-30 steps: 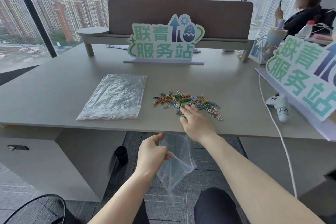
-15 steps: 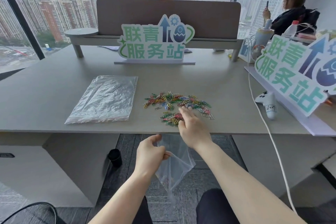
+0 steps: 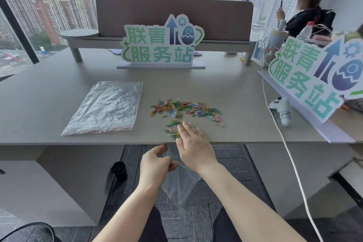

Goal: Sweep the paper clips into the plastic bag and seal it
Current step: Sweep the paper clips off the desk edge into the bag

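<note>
A small clump of paper clips (image 3: 172, 129) is being covered at its near right side by the right hand (image 3: 193, 143), fingers (image 3: 186, 126) laid out straight and flat on the tabletop (image 3: 235, 88) at its near edge. The larger spread of coloured clips (image 3: 186, 109) is lying just beyond, untouched. Below the edge, a clear plastic bag (image 3: 180, 184) is being held by the left hand (image 3: 157, 163), fingers pinching its top rim; the bag is hanging down toward the floor (image 3: 225, 173).

A stack of clear bags (image 3: 106, 108) is lying to the left, well apart from the clips. Green Chinese characters, "联青服务站", are being shown on a standing sign (image 3: 161, 45) at the far middle, and again on a second sign (image 3: 318, 74) at the right. A white controller (image 3: 280, 108) and a white cable (image 3: 279, 127) are lying at the right. Beyond a brown divider (image 3: 172, 15), tower blocks are being seen through tall windows (image 3: 49, 15).
</note>
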Demonstrator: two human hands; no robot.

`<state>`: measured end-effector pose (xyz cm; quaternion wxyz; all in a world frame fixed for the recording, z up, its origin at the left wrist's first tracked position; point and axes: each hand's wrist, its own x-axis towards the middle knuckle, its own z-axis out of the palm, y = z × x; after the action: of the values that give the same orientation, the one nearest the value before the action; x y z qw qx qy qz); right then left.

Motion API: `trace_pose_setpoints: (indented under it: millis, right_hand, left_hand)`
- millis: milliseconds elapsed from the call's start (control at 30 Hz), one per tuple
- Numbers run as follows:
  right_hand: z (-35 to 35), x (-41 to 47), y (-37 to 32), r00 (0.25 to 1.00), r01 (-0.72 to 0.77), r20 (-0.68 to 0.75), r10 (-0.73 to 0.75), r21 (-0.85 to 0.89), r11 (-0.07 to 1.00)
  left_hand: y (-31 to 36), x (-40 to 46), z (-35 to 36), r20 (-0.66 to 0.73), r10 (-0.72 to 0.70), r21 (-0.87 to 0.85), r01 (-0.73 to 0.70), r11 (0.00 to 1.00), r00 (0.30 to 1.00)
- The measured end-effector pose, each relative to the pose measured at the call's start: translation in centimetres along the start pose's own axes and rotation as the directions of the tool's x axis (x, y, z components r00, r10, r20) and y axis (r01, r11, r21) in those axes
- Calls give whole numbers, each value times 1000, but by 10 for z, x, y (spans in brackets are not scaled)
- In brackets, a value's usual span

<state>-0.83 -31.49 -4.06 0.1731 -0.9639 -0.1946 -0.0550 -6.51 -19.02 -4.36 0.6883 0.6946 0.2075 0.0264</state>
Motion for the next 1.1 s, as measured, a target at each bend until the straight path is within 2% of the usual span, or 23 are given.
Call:
trace_pose_setpoints:
  millis: [233, 500, 733, 800, 967, 1100]
  right_hand:
    - [4, -12, -11, 1000, 0, -17, 0, 27, 1000]
    - [7, -33, -22, 997, 66, -51, -63, 63, 996]
    - [-7, -21, -11, 978, 64, -209, -9, 257, 964]
    - [-10, -4, -1, 985, 39, -172, 6, 259, 965]
    - [-12, 31, 9, 998, -5, 62, -4, 155, 988]
    - [-10, 47, 6, 991, -3, 130, -12, 115, 993]
  left_hand:
    - [6, -4, -7, 3, -18, -13, 18, 1000, 1000]
    - [7, -4, -9, -6, -15, -23, 15, 1000, 1000]
    - [5, -3, -11, -5, -38, -51, 38, 998, 999]
    - [5, -2, -11, -10, -38, -41, 37, 998, 999]
    - [5, -2, -11, -7, -20, -12, 20, 1000, 1000]
    - [4, -1, -13, -30, -15, 6, 15, 1000, 999]
